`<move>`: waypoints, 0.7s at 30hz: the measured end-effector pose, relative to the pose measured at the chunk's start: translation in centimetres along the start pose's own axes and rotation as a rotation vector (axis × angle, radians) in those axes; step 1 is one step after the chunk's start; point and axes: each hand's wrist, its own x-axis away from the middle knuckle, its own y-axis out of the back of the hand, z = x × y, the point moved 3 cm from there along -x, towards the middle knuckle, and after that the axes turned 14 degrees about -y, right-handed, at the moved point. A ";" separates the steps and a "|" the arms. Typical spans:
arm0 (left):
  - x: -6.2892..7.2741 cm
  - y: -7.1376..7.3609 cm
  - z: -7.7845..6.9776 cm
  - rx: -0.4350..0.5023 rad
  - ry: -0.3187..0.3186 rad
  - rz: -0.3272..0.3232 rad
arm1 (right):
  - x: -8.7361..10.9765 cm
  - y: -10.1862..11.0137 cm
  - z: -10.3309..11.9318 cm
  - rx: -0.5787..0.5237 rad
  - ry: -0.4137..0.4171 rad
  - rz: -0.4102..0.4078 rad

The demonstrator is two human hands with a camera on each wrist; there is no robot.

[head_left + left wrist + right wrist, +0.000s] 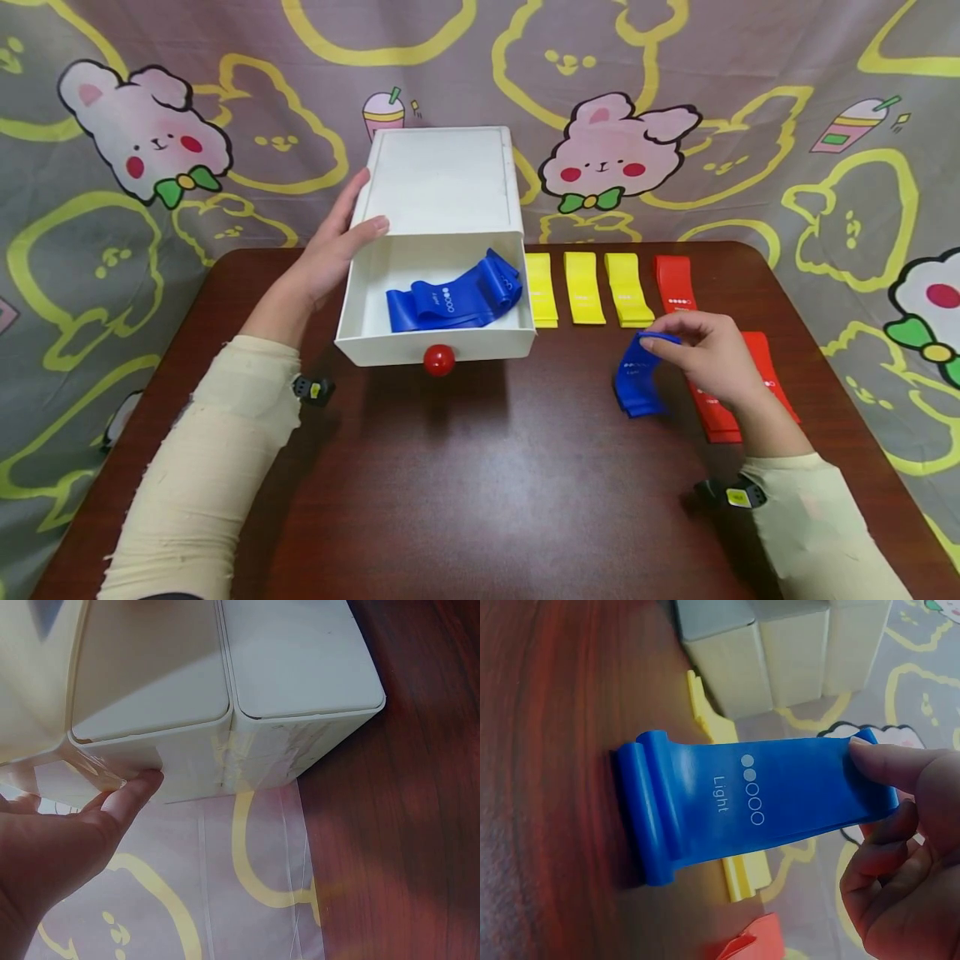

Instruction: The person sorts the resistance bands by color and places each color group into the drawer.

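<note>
One white drawer unit (442, 179), at the back of a dark table (450, 492), upper drawer (382, 350) standing out, red knob (439, 360) to the front; several blue bands (450, 304) inside, bunched toward the right wall; one further blue band (636, 379), marked "Light", outside and well right of the drawer, its upper end pinched in the right hand (708, 350), its folded lower end near the tabletop, contact uncertain; three yellow bands (585, 287) in a row, the leftmost partly hidden by the drawer; red bands (675, 279) beyond, partly covered by the right hand; left hand (330, 242), fingers straight along the unit's left side, thumb over the top edge, steadying it by my reading; hazards, in my judgement: slippage or unfurling, the pinch taking one end only; snagging on the drawer's front wall, were the tail carried low; tipping, should the left hand slacken with that drawer out.
</note>
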 end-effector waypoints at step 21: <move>0.1 0.0 0.0 -0.015 0.011 -0.006 | -0.7 1.4 5.4 -0.130 -0.040 -0.183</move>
